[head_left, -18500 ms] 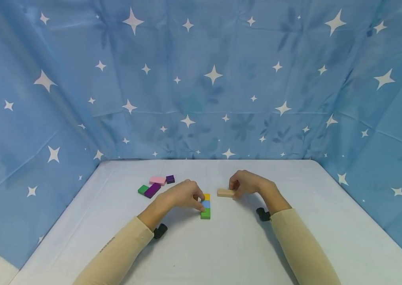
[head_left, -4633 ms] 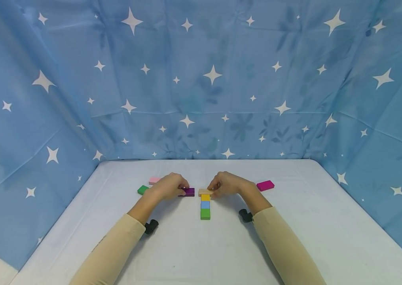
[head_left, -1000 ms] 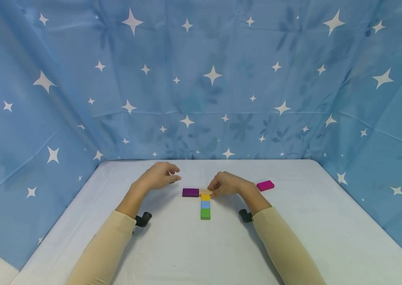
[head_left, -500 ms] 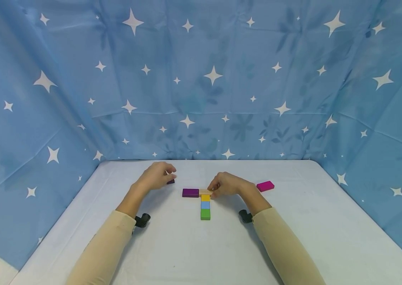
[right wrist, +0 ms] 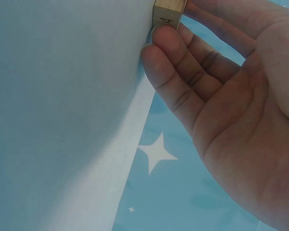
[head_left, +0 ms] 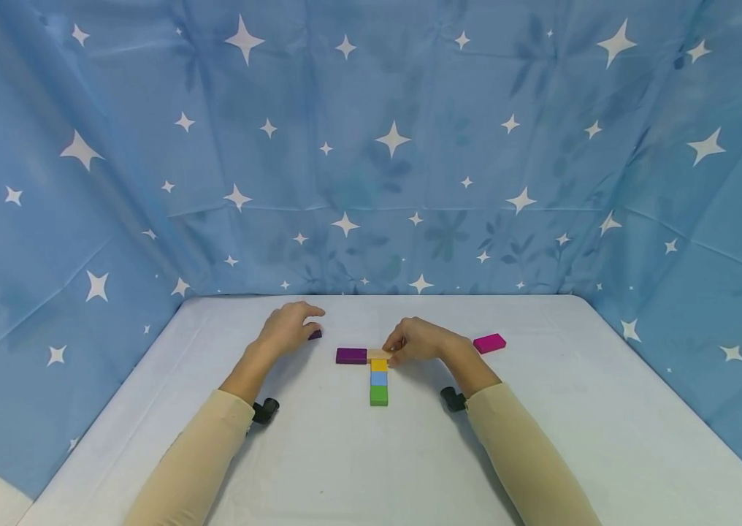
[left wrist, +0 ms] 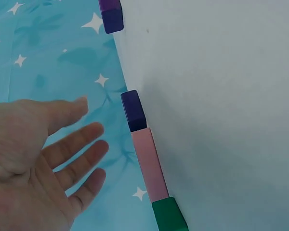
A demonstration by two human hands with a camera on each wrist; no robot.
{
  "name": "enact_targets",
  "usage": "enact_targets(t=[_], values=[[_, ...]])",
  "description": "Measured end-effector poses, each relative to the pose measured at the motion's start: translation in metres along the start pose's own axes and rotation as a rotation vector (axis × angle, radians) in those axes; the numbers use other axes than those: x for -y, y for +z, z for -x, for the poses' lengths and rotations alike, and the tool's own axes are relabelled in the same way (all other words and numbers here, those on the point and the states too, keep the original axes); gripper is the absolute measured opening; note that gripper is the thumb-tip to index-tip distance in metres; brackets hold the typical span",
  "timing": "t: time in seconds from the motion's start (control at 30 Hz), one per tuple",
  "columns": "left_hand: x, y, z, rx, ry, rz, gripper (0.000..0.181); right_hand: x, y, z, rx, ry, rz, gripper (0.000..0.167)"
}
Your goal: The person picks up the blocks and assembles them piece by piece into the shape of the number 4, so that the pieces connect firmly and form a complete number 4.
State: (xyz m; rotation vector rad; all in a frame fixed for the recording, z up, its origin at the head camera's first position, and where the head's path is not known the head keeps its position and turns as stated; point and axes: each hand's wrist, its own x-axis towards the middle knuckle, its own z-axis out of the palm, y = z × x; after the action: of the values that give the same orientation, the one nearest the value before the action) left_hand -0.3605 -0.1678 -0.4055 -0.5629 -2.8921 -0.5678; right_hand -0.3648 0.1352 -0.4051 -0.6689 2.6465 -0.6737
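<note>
In the head view my right hand pinches a plain wooden block, marked with a 4 in the right wrist view. Against its left end lies a purple block. Below it a column runs toward me: yellow block, blue block, green block. My left hand, fingers apart and holding nothing, hovers over a short dark purple block. The left wrist view shows that short block in a row with a pink block and a darker green block.
A magenta block lies to the right of my right hand. The white table ends at a blue star-patterned curtain behind and at both sides.
The wooden block has come left to the column's top. My left hand has set the purple block against it, let go and moved back left. The right hand stays still lately.
</note>
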Motion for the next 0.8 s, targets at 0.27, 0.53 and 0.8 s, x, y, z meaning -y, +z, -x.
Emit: enact_targets(t=[0.27,0.53,0.8], values=[[-0.0009,0.0008,0.0021,0.05,-0.034,-0.054,0.035,0.0013,0.0,0.0008,-0.002,0.011,0.006,0.028],[0.0001,0.0047,0.004,0.125,-0.05,-0.087,0.036,0.0007,-0.0001,0.0011,-0.001,-0.003,0.015,0.028],[0.001,0.0065,0.0043,0.138,-0.039,-0.075,0.036,-0.0005,0.0001,0.0012,0.002,-0.016,0.019,0.029]])
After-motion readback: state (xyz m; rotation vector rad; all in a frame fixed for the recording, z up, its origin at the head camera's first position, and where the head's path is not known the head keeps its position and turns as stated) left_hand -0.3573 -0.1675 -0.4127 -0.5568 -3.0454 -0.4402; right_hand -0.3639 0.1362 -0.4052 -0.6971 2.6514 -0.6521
